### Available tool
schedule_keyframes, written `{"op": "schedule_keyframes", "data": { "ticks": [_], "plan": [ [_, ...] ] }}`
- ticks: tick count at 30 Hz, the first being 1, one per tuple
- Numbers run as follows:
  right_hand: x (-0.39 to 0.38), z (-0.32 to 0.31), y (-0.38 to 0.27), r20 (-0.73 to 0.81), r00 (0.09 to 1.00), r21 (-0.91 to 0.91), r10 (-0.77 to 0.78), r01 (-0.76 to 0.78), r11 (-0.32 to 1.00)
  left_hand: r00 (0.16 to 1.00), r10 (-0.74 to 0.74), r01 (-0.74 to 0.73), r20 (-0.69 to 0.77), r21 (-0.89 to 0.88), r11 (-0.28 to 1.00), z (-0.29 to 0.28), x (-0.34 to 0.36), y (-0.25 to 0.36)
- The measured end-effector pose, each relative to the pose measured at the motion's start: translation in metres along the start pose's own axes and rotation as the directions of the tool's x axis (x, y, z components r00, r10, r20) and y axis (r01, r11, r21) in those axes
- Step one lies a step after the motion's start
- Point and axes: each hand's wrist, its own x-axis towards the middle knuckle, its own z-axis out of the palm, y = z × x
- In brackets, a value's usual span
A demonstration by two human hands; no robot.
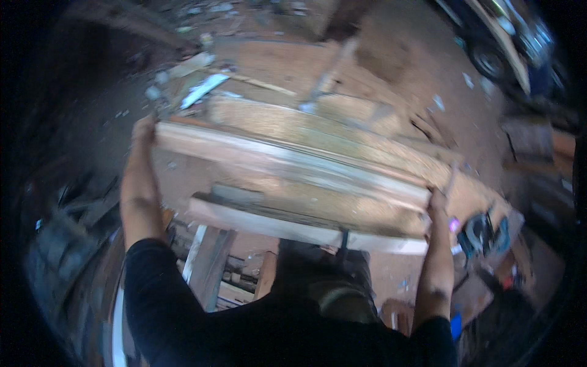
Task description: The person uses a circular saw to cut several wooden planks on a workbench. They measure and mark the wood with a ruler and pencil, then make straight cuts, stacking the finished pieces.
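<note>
Long, straight, pale wooden beam (287, 160), held lengthwise over a light-brown wooden worktop (373, 148). Nearest the body, a narrow whitish wooden plank (293, 225) lies roughly parallel. The right hand (436, 202) and, farther off, the left hand (145, 129) grip opposite beam ends, fingers closed on wood; blur hides their spacing. Beyond lies a flat white strip (205, 90); upper right, a dark wheel (489, 61).
</note>
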Motion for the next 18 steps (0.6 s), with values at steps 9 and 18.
{"op": "schedule_keyframes", "data": {
  "ticks": [9,18],
  "plan": [
    [-0.040,-0.011,-0.029,0.408,0.908,0.201,0.097,-0.193,0.960,0.997,0.046,-0.021,0.065,-0.338,0.941,-0.039,-0.030,-0.020],
    [-0.056,0.013,-0.050,0.354,0.927,0.201,0.122,-0.203,0.958,0.981,0.054,0.028,0.185,-0.413,0.910,-0.040,-0.015,-0.034]
  ]
}}
